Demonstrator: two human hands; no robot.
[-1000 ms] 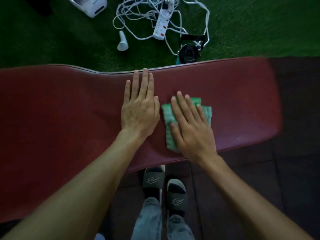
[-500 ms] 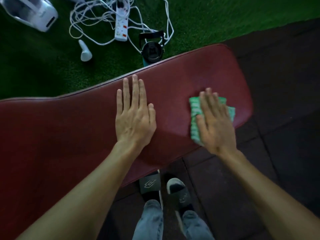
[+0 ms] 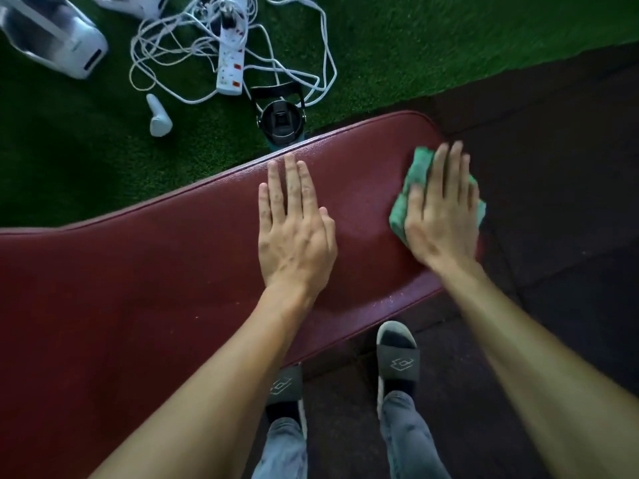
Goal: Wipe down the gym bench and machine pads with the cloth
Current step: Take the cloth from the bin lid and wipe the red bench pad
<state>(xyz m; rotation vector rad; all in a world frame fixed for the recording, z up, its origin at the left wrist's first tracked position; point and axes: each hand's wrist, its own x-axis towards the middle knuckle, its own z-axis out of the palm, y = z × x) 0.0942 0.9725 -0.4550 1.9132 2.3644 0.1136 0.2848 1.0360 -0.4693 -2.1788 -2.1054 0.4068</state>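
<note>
A long dark red padded gym bench [image 3: 145,271] runs from lower left to upper right. My left hand [image 3: 294,229] lies flat on the pad with fingers together, holding nothing. My right hand [image 3: 441,216] presses flat on a folded green cloth [image 3: 413,181] at the bench's right end. The cloth sticks out past my fingers on the left and right, and part of it overhangs the pad's edge.
Beyond the bench, on green turf, lie a white power strip [image 3: 230,60] with tangled white cables, a white appliance [image 3: 52,39], a small white nozzle [image 3: 159,117] and a black-lidded bottle [image 3: 281,124]. Dark rubber floor tiles [image 3: 553,167] lie to the right. My sandalled feet [image 3: 397,361] stand beside the bench.
My right hand has slid the cloth rightward along the pad to the bench's right end. My left hand has stayed flat on the pad.
</note>
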